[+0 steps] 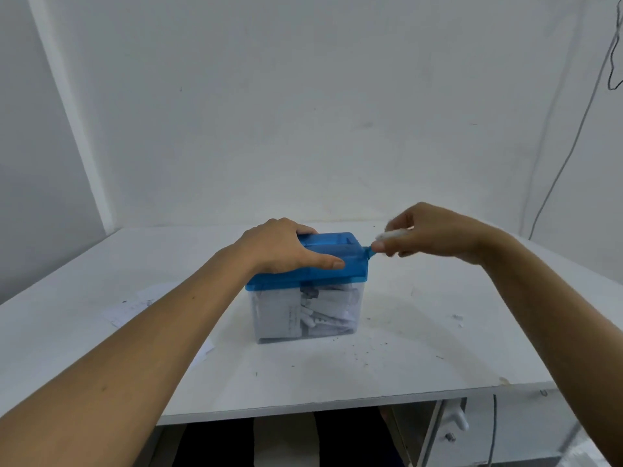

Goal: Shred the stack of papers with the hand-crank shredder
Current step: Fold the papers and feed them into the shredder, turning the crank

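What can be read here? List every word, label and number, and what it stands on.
Nothing legible.
Strips in the clear bin: dark print, too blurred to read.
Sheets on the table: faint print, too small to read.
Blue lid: no label shows.

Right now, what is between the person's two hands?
The head view shows the blue shredder top and its crank arm between them: the left hand holds the top, the right hand pinches the arm's white knob.

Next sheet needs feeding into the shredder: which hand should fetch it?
Left. The left hand only steadies the blue shredder top, and the loose papers lie on its side of the table. The right hand grips the crank handle.
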The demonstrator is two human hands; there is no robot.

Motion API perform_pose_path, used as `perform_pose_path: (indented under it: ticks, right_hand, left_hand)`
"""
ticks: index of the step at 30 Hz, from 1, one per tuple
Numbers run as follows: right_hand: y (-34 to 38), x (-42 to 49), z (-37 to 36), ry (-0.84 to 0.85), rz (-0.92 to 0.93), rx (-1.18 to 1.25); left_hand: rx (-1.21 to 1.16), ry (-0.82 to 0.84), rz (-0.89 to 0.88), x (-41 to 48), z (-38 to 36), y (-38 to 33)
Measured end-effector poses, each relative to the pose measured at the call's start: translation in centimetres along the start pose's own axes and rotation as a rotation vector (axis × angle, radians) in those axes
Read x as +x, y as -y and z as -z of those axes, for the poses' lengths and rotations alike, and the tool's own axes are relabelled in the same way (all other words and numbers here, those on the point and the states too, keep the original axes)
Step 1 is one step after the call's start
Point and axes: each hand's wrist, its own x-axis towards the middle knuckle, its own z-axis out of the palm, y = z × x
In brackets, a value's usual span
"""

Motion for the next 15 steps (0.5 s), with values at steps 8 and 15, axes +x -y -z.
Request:
perform_pose_path:
  ticks: [8,15]
  right_hand:
    - [-3.4,8.2,-2.8,-0.349,-0.145,0.146]
    - [-3.5,10.4,-3.8,-0.355,-0.157,0.082]
  left_hand:
    - [0.015,0.006,-0.014,0.0,0.1,-0.2]
    - [0.034,0.064,-0.024,0.3,0.4,0.0]
